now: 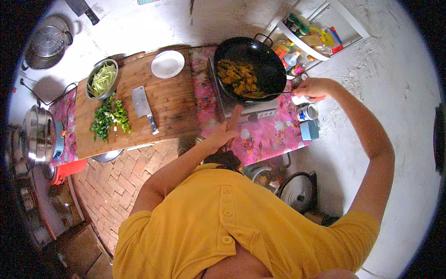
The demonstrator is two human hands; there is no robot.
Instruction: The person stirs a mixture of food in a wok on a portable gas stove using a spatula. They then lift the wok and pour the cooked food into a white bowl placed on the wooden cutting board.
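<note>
A black wok (pixel 268 66) sits on a stove (pixel 226 108), with browned, sauced food (pixel 237 76) in its lower left part. My left hand (pixel 223 134) is around the wok's brown handle (pixel 237 113), at the near side. Beyond the wok's right rim, my right hand (pixel 312 89) holds the end of a thin metal utensil (pixel 275 94) that reaches into the food; its far end is hidden. A cleaver (pixel 141 103) lies on the wooden board (pixel 170 111), beside chopped greens (pixel 109 120). A metal bowl of pale green strips (pixel 102 80) and a white plate (pixel 168 64) stand on the board.
Right of the stove stand a blue-and-white cup (pixel 307 112) and a light blue container (pixel 309 130). A corner shelf (pixel 303 43) holds bottles and packets. Pink floral cloth (pixel 264 139) covers the table. A metal steamer (pixel 36 134) stands at the far left; a pot lid (pixel 298 191) is below the table.
</note>
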